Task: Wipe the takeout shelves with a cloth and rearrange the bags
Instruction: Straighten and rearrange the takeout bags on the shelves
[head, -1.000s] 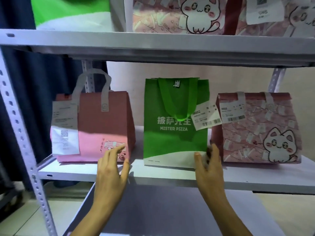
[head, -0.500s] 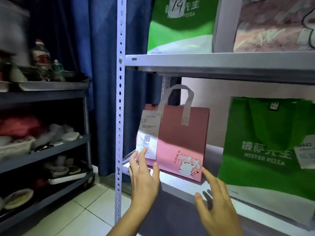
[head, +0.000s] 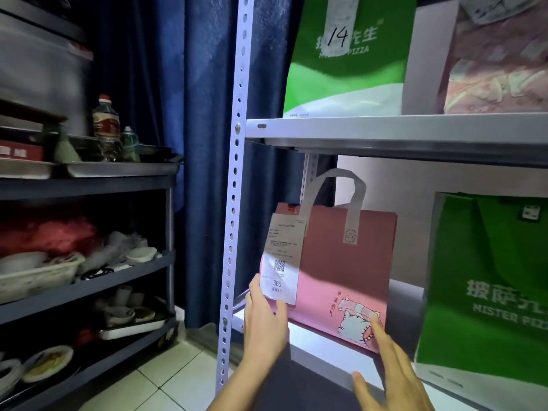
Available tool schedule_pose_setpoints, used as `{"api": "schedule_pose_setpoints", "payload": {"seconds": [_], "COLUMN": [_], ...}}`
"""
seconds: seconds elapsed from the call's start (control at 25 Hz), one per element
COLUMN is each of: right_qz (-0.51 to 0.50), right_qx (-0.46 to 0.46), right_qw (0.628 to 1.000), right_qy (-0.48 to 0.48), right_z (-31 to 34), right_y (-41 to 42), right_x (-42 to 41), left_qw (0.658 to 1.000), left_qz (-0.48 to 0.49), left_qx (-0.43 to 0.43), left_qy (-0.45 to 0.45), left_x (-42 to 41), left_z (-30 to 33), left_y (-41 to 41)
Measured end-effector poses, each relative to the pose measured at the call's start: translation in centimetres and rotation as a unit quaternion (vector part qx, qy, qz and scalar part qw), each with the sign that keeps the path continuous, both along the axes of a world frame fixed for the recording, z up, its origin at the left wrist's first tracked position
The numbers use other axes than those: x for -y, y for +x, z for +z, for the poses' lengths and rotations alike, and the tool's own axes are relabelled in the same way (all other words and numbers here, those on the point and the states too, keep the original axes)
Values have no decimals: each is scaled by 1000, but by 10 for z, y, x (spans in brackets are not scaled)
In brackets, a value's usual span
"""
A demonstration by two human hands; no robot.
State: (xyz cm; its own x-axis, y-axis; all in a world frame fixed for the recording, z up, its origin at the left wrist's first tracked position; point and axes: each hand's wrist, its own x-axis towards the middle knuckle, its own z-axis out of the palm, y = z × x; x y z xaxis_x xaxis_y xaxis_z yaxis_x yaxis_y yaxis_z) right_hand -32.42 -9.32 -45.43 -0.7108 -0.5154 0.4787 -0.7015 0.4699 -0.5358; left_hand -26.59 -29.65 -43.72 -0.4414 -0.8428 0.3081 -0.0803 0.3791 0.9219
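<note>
2 hands were set on the pink bag (head: 341, 280) at lower centre: left hand (head: 265, 324) spread against its left edge, right hand (head: 391, 369) flat at its lower right corner. No cloth was seen; rearranging appeared underway, wiping progress unknowable.

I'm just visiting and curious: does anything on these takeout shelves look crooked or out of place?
Slightly. The pink bag stands turned at an angle to the shelf edge, unlike the green Mister Pizza bag beside it. The left hand and right hand touch its lower corners. Nothing looks spilled or damaged.
</note>
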Motion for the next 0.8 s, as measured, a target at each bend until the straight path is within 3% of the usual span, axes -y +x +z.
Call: {"api": "schedule_pose_setpoints", "payload": {"seconds": [0.2,0.48,0.8], "right_qz": [-51,-76,-93], "right_qx": [-13,36,23], "right_qw": [999,996,993], "right_qy": [-2,-29,-69], "right_z": [-6,-11,-20], "right_y": [14,12,8], "right_x": [-2,-4,-2], "left_qw": [1000,998,995], "left_qz": [-15,-23,-55], "left_qx": [-17,-43,-23], "left_qy": [-4,-43,-74], "left_x": [-5,-9,-8], "left_z": [-8,-25,-28], "left_y": [-5,-7,-2]}}
